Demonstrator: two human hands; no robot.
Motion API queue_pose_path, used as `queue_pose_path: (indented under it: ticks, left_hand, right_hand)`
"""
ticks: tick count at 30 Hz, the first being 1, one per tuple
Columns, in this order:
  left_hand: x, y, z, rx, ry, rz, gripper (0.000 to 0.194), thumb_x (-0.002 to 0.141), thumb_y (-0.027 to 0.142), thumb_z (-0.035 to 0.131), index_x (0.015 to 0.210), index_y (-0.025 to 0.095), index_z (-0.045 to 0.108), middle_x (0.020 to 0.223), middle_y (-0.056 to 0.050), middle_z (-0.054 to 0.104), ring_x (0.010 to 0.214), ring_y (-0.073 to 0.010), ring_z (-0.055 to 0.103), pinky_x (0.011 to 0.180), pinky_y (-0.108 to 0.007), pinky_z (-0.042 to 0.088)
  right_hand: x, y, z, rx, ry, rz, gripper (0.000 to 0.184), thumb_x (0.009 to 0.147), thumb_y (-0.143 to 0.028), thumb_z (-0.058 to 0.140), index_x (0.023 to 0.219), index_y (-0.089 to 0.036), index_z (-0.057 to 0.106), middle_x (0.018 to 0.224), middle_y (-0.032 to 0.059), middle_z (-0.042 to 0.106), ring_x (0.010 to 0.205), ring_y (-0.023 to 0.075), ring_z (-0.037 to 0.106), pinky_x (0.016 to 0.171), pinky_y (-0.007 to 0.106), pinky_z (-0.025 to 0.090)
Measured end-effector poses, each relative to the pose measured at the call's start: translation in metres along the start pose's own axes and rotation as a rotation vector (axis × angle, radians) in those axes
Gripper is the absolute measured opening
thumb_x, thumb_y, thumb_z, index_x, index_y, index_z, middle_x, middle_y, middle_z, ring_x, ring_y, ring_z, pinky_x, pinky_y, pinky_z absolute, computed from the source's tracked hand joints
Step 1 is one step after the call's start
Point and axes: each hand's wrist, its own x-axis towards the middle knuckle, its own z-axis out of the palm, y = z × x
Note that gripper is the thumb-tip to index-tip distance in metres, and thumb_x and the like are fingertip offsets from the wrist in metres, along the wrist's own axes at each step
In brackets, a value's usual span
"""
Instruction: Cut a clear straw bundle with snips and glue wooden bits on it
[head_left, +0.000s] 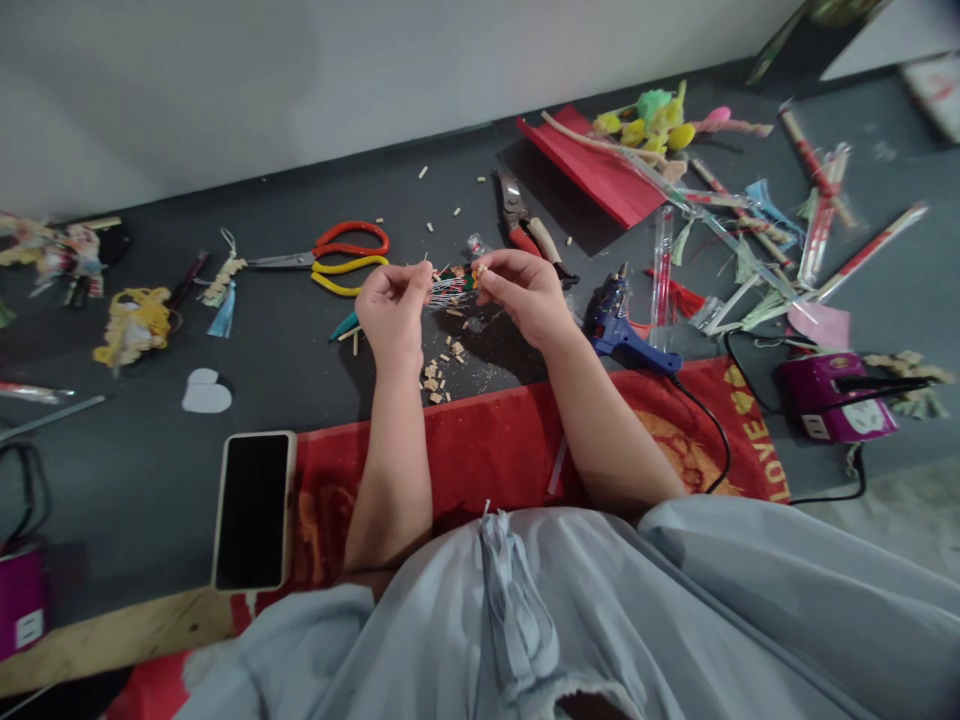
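Observation:
My left hand (394, 305) is closed in a pinch, with a tiny thin tip showing above the fingertips; what it belongs to is too small to make out. My right hand (525, 290) pinches a small yellow-orange piece (481, 271). Between both hands lies a bunch of thin pale wires or pins (448, 291) with red and green bits among them. Small pale wood pieces (435, 378) are scattered just below, toward my body. Orange-and-yellow-handled scissors (349, 258) rest left of my left hand, and red-handled pruning shears (525, 220) lie beyond my right hand.
A blue glue gun (621, 325) sits right of my right wrist, its cord running to a purple box (836, 395). A phone (255, 510) lies at left beside a red towel (487, 450). Wrapped sticks and tassels (757, 230), red paper (592, 165) and yellow yarn (133, 325) surround the area.

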Motion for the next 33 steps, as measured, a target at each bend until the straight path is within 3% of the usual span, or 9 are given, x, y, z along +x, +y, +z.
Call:
queue_pose_path:
  ticks: [5, 9, 13, 20, 33]
  left_hand:
    - [0.005, -0.012, -0.007, 0.091, 0.042, 0.085, 0.027, 0.066, 0.032, 0.077, 0.08, 0.022, 0.056, 0.065, 0.005, 0.051, 0.06, -0.0076, 0.053, 0.059, -0.022, 0.046]
    - [0.002, -0.009, -0.005, 0.109, -0.063, 0.048, 0.031, 0.069, 0.034, 0.075, 0.094, 0.023, 0.061, 0.081, 0.0, 0.061, 0.067, -0.0082, 0.058, 0.06, -0.021, 0.046]
    - [-0.005, 0.006, 0.001, 0.104, -0.208, 0.042, 0.025, 0.071, 0.04, 0.071, 0.084, 0.02, 0.066, 0.079, -0.002, 0.067, 0.069, -0.0099, 0.062, 0.063, -0.022, 0.049]
    - [-0.012, 0.019, 0.004, 0.11, -0.343, 0.065, 0.025, 0.069, 0.045, 0.072, 0.07, 0.019, 0.069, 0.072, -0.002, 0.07, 0.072, -0.0113, 0.064, 0.069, -0.024, 0.051]
    - [-0.01, 0.015, 0.003, 0.085, -0.383, 0.024, 0.029, 0.068, 0.048, 0.072, 0.07, 0.019, 0.07, 0.069, -0.002, 0.069, 0.068, -0.0103, 0.063, 0.067, -0.024, 0.051]
  right_hand:
    - [0.0, 0.0, 0.0, -0.034, -0.008, 0.002, 0.035, 0.069, -0.052, 0.072, 0.089, -0.024, 0.067, 0.085, -0.001, 0.067, 0.064, 0.009, 0.057, 0.066, 0.026, 0.056]
    - [-0.001, 0.001, 0.0, -0.048, -0.018, -0.031, 0.035, 0.068, -0.051, 0.073, 0.089, -0.024, 0.067, 0.088, -0.001, 0.068, 0.066, 0.009, 0.058, 0.065, 0.026, 0.055]
    - [-0.001, 0.002, 0.001, -0.043, -0.036, -0.074, 0.034, 0.069, -0.049, 0.073, 0.09, -0.023, 0.067, 0.085, -0.0013, 0.066, 0.069, 0.0094, 0.059, 0.065, 0.025, 0.054]
    - [-0.002, -0.002, 0.003, -0.059, -0.037, -0.087, 0.035, 0.068, -0.05, 0.074, 0.09, -0.023, 0.067, 0.086, -0.0006, 0.066, 0.074, 0.0105, 0.06, 0.068, 0.026, 0.054]
    - [-0.001, -0.001, 0.004, -0.07, -0.045, -0.115, 0.034, 0.068, -0.048, 0.075, 0.088, -0.022, 0.067, 0.084, 0.0, 0.065, 0.08, 0.0118, 0.061, 0.076, 0.029, 0.053]
